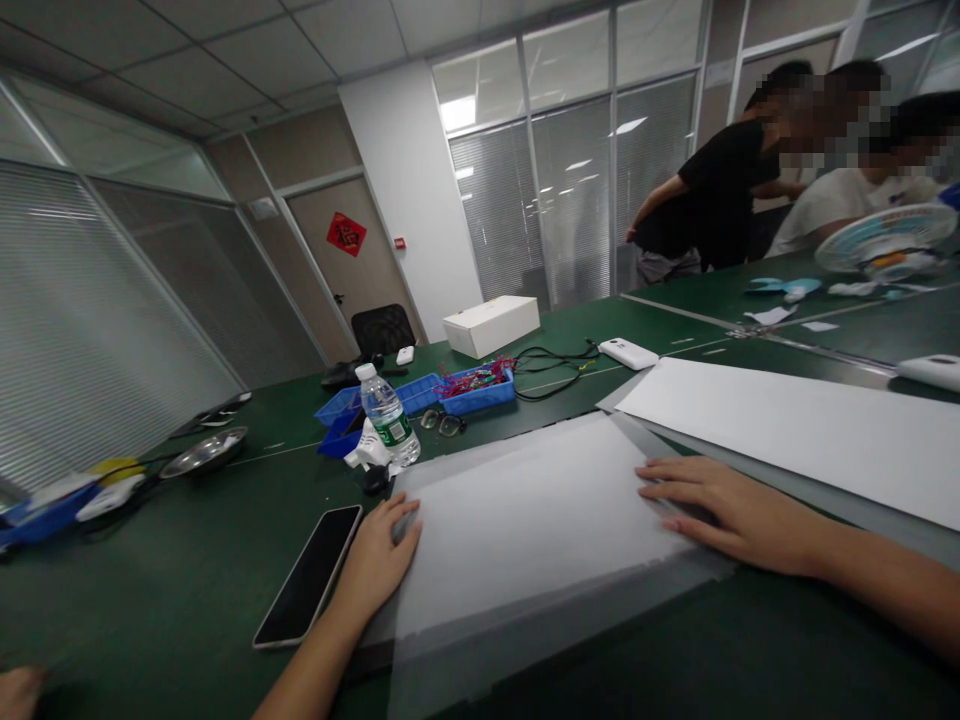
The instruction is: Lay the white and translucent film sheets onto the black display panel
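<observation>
A white paper sheet (525,510) lies on the green table, with translucent sheet (570,620) showing along its near edge. My left hand (379,555) rests at the left edge of the paper, fingers stretched out over it. On the right edge, my right hand (720,505) lies flat with its fingers spread. Neither hand grips anything. A black-screened phone (309,580) lies just left of my left hand. Beyond my right hand is a stack of larger white sheets (810,430).
A water bottle (390,415) stands past the paper, by glasses (442,423) and a blue tray (480,400) of tangled red strings. Farther back are a white box (491,327) and black cables (551,365). Two people are at the far right. Part of another hand (21,690) shows bottom left.
</observation>
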Demonstrator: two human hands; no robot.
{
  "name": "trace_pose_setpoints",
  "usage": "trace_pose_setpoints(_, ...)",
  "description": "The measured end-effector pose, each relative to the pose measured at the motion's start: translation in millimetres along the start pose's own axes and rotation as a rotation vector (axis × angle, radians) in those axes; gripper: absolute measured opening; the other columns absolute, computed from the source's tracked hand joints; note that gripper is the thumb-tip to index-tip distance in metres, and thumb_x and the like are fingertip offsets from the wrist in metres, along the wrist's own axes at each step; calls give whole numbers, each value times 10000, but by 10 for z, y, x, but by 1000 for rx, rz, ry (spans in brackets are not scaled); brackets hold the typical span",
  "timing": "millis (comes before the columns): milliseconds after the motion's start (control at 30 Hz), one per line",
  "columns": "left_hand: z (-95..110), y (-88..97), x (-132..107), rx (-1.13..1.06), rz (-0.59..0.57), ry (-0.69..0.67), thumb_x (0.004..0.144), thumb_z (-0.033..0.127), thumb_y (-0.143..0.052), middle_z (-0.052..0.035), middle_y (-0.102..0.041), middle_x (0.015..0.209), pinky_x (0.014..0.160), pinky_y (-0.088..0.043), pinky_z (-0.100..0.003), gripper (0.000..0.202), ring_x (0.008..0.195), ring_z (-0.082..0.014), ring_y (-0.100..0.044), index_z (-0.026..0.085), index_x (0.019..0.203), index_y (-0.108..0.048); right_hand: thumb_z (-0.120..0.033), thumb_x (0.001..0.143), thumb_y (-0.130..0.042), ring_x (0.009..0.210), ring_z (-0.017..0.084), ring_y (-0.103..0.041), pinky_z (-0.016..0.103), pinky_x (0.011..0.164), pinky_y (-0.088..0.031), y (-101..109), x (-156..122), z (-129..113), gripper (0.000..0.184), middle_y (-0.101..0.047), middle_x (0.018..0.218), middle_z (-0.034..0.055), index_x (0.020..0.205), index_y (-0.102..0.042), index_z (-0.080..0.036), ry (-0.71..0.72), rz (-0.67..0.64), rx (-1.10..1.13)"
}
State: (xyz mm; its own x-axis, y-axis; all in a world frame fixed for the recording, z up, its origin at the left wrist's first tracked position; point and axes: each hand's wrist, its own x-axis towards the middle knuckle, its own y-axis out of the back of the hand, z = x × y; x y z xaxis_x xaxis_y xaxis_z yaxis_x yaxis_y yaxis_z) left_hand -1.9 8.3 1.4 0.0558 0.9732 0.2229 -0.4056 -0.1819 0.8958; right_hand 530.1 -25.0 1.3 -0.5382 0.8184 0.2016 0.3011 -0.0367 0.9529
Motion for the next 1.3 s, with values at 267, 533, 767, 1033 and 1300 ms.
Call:
trace_pose_setpoints(267,-85,-28,0,2,-6,-27,919,329,-460,-138,-603,1493,1220,-368,-501,507,1404,-319,-541,145,1298,-742,-623,961,-578,1458,355,-448,677,1202,-370,8,8,39,585,-449,1573,11,1506,-541,-413,-17,7,6)
trace_pose_setpoints(533,-129,-55,1,-9,17,-27,907,154,-414,-155,-518,1564,1242,-333,-503,507,1429,-305,-513,137,1306,-727,-631,926,-639,1514,357,-360,628,1227,-361,41,-43,7,673,-354,1632,5,1548,-479,-427,-3,-82,81)
trace_pose_setpoints(767,-86,-48,-13,0,37,-5,892,111,-420,-148,-472,1598,1255,-320,-500,513,1461,-324,-477,149,1296,-734,-731,793,-737,1564,392,-219,673,1245,-251,23,-70,64,979,-207,1688,27,1624,-312,-437,60,-192,83)
trace_pose_setpoints(1033,-40,-28,-14,26,34,13,877,48,-427,-158,-444,1618,1266,-301,-475,535,1480,-316,-453,144,1306,-733,-696,834,-717,1574,387,-185,678,1257,-192,27,-53,20,926,-200,1690,26,1626,-320,-424,56,-187,123)
trace_pose_setpoints(1300,-52,-32,-6,15,39,24,860,58,-390,-154,-532,1558,1253,-330,-460,553,1432,-287,-520,131,1281,-741,-642,883,-694,1571,369,-210,641,1291,-173,-18,-45,75,773,-264,1671,-8,1575,-438,-413,35,-176,178)
